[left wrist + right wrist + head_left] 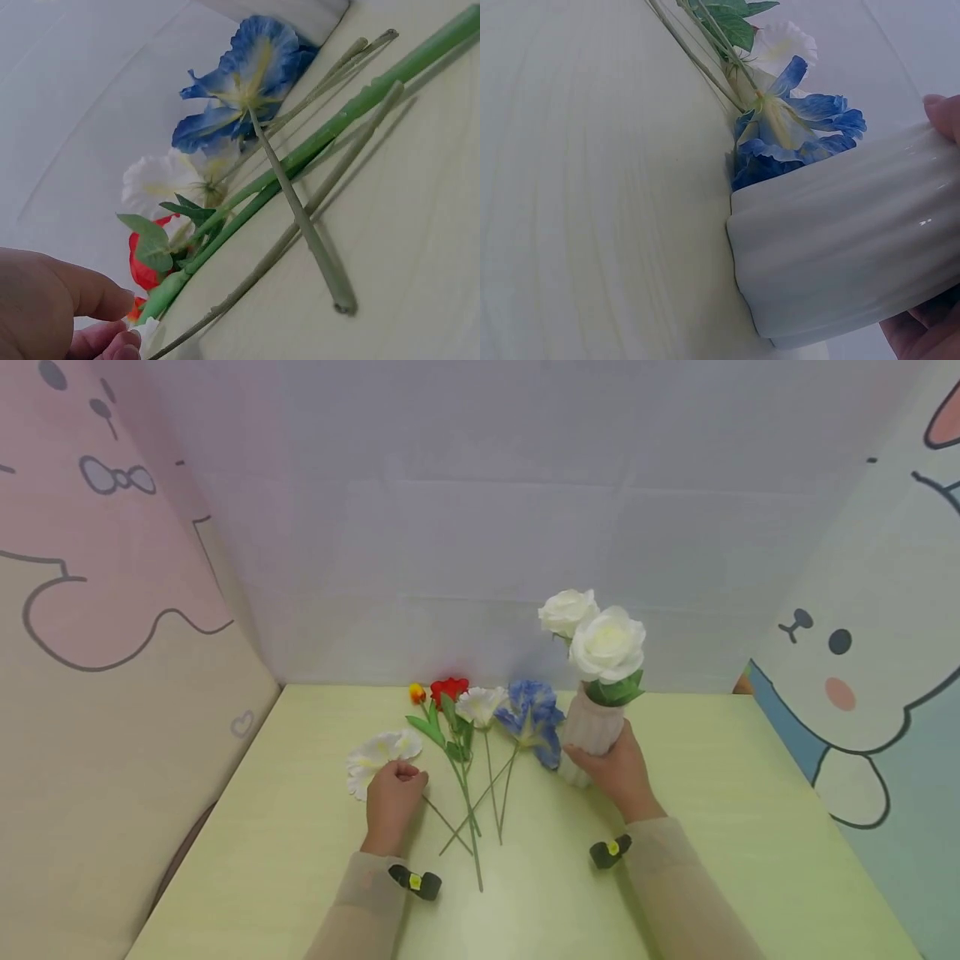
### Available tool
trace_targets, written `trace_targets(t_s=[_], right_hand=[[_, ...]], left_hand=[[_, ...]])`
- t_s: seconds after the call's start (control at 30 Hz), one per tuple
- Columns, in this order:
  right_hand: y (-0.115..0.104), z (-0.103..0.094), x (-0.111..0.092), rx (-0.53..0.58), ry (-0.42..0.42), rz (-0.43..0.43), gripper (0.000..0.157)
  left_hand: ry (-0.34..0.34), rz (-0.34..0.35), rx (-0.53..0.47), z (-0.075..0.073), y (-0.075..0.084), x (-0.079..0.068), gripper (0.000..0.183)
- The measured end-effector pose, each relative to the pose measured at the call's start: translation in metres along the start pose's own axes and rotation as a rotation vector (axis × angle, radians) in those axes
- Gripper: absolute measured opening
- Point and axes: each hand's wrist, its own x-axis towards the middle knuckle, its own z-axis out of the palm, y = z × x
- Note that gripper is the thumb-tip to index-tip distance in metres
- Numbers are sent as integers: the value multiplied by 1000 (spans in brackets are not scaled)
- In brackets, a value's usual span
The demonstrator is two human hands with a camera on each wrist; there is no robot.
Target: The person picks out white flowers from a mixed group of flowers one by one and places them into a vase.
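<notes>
Here, right grip (621, 775) clasps fluted vase (592, 724)—left grip (392, 806) by ruffled flower (367, 758), hold unclear

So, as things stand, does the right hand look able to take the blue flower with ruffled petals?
Probably not: the right hand grips the glossy white ribbed vase, which also sits between that hand and the blue flower.

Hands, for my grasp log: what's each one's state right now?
Left hand: at the leftmost flower; grip cannot be told.
Right hand: closed, holding the vase.
</notes>
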Motion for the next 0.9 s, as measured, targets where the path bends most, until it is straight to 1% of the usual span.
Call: trace_targets(t_s=[0.13, 0.27, 0.5, 0.6, 0.77, 0.9], right_hand=[[0, -1, 0, 0, 3, 0, 77], [0, -1, 0, -3, 0, 13, 76], [-4, 0, -2, 3, -7, 36, 78], [-4, 0, -2, 3, -8, 43, 78], [-3, 0, -2, 7, -12, 44, 78], [-3, -1, -2, -1, -14, 54, 82]], left_hand=[[-14, 11, 9, -3, -3, 3, 14], [-18, 17, 29, -3, -6, 2, 14], [9, 41, 69, -6, -11, -3, 14], [5, 47, 84, -7, -11, -5, 14], [-21, 49, 126, -8, -9, -4, 14], [-24, 61, 184, -7, -8, -2, 15]])
